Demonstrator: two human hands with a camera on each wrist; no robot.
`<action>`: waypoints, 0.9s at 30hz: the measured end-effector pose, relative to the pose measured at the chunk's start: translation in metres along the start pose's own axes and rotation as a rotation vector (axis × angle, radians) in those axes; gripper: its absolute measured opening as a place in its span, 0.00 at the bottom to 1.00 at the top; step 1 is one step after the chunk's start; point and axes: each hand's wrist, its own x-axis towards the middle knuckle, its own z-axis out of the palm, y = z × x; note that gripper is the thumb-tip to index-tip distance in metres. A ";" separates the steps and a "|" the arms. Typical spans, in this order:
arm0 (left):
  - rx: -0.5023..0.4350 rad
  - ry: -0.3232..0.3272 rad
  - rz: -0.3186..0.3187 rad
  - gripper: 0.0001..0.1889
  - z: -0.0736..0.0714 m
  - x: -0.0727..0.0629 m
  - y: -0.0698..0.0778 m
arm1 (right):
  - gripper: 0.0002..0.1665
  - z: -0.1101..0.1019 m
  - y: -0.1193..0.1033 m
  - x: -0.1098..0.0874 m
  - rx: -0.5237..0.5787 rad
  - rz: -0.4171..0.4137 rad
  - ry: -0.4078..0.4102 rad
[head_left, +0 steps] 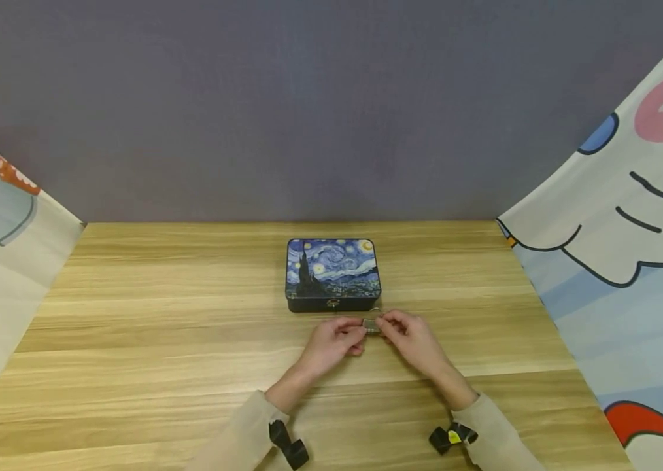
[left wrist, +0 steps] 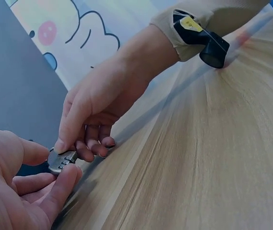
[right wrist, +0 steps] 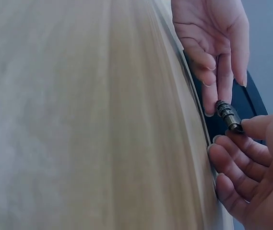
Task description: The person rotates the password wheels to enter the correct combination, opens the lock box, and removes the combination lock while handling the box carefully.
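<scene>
A small metal combination padlock (head_left: 371, 326) with number dials is held between the two hands, just in front of a tin box. My right hand (head_left: 414, 340) pinches one end of the padlock (right wrist: 229, 117) between thumb and fingertips, its other fingers curled loosely. At the opposite end, the left hand (head_left: 334, 343) has thumb and fingers around the lock, with fingertips at the dials in the left wrist view. The thin shackle shows above the lock in the head view. The tin box (head_left: 333, 269) is closed, with a starry night painting on its lid and a clasp (head_left: 333, 303) in front.
A wood-grain table (head_left: 161, 314) lies under everything. Behind it rises a grey wall panel (head_left: 284, 111). Cartoon-printed cloths (head_left: 596, 261) hang along the left and right sides. Both wrists carry black strapped devices (head_left: 289, 445).
</scene>
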 end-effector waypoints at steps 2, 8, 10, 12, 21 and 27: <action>-0.014 -0.006 0.003 0.21 0.002 0.000 0.000 | 0.08 -0.001 0.001 0.000 -0.003 0.014 0.003; -0.020 -0.021 0.001 0.22 0.006 0.000 -0.001 | 0.08 -0.002 0.005 0.000 -0.028 0.039 0.022; -0.016 -0.022 0.002 0.22 0.007 0.000 -0.001 | 0.08 -0.002 0.006 0.000 -0.042 0.036 0.034; -0.010 -0.023 0.004 0.23 0.009 0.000 -0.001 | 0.08 -0.003 0.007 -0.001 -0.056 0.026 0.047; -0.016 -0.009 0.011 0.22 0.016 0.003 -0.002 | 0.08 -0.006 0.010 -0.001 -0.097 -0.020 0.089; -0.015 -0.007 0.004 0.22 0.018 0.004 -0.001 | 0.08 -0.009 0.011 -0.001 -0.108 -0.018 0.089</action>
